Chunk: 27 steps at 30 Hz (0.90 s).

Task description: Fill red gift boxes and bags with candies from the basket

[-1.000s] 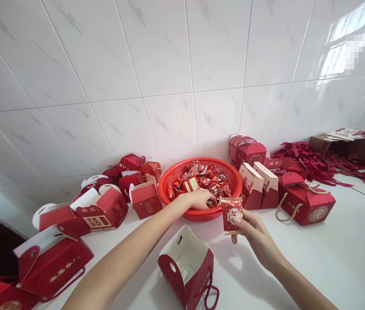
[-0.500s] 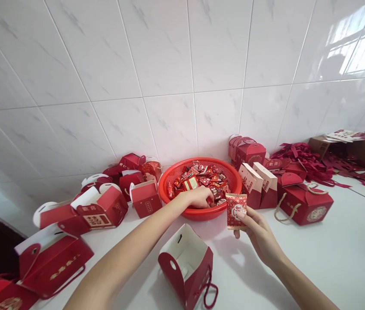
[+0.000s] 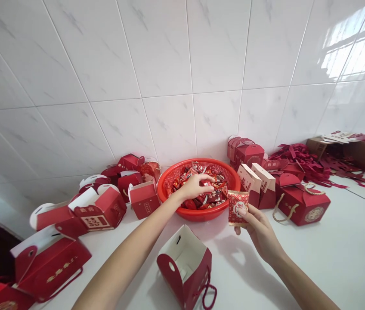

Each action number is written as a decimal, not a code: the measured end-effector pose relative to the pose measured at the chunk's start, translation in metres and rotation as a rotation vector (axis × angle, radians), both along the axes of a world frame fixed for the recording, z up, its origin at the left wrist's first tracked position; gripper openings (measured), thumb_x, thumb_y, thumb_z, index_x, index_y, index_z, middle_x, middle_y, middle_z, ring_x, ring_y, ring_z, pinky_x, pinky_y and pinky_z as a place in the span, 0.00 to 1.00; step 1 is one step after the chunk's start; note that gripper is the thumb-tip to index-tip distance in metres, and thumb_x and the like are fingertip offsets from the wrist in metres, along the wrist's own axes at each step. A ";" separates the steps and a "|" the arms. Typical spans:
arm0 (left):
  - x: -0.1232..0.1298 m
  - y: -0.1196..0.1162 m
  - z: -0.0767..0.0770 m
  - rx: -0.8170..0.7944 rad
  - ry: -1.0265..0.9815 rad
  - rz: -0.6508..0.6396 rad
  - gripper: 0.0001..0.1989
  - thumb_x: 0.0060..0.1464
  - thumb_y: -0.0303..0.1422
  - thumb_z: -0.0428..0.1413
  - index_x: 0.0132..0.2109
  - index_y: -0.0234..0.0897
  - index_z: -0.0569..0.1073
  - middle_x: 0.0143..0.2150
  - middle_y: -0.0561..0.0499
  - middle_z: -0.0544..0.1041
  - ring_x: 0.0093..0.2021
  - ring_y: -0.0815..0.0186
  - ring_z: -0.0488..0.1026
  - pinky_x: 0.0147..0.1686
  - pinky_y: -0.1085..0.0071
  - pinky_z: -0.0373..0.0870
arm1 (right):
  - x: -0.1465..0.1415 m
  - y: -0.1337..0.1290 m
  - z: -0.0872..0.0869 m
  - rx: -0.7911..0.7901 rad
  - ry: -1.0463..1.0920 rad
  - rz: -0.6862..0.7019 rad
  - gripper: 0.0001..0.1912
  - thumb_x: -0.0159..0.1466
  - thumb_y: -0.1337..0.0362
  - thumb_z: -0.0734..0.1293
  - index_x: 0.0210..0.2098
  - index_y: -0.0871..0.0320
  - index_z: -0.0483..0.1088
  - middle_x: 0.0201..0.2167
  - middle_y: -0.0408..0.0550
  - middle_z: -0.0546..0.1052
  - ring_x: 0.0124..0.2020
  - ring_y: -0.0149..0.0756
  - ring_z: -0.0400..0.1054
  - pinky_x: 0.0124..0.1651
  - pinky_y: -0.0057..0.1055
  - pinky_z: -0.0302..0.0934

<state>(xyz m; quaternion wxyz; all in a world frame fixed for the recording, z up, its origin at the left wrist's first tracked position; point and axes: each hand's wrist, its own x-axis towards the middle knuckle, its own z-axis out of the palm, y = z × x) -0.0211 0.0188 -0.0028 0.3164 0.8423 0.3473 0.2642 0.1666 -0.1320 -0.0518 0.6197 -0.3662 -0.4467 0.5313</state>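
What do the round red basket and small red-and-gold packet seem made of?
Round red basket: probably glossy moulded plastic, from its shiny rim and perforations. Small red-and-gold packet: satiny film or foil, perhaps, from its gold end strips.

Gap between open box [image 3: 198,277] and right hand [image 3: 256,228], basket [image 3: 202,214] behind.

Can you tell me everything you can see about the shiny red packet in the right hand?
The packet is a small, flat, four-sided red wrapper with a gold-looking pattern and a pale picture in the middle, partly covered by the thumb. Its top and bottom edges look gold. It seems to be plastic or foil, and no tear shows. The right hand holds it nearly upright by its right side, at the basket's front right. Whether it touches the rim, I can't tell.
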 end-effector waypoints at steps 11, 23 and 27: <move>0.001 0.001 0.001 -0.228 -0.169 0.041 0.22 0.56 0.23 0.54 0.58 0.34 0.74 0.56 0.45 0.77 0.50 0.63 0.75 0.49 0.69 0.73 | -0.005 0.058 0.061 0.140 -0.101 -0.118 0.19 0.52 0.48 0.76 0.34 0.55 0.76 0.34 0.46 0.78 0.36 0.41 0.72 0.36 0.36 0.70; -0.002 0.009 -0.009 -0.118 -0.480 0.077 0.27 0.45 0.34 0.70 0.50 0.35 0.70 0.45 0.45 0.79 0.40 0.64 0.78 0.41 0.69 0.75 | -0.028 0.108 0.048 -0.009 -0.055 0.028 0.20 0.42 0.56 0.81 0.31 0.58 0.76 0.30 0.47 0.81 0.28 0.37 0.73 0.31 0.32 0.69; -0.001 0.007 -0.010 -0.107 -0.511 -0.003 0.23 0.43 0.37 0.71 0.44 0.34 0.72 0.38 0.47 0.80 0.35 0.65 0.77 0.38 0.70 0.74 | -0.026 0.108 0.046 -0.013 -0.076 0.054 0.20 0.43 0.58 0.81 0.33 0.57 0.77 0.32 0.47 0.82 0.29 0.37 0.73 0.29 0.31 0.68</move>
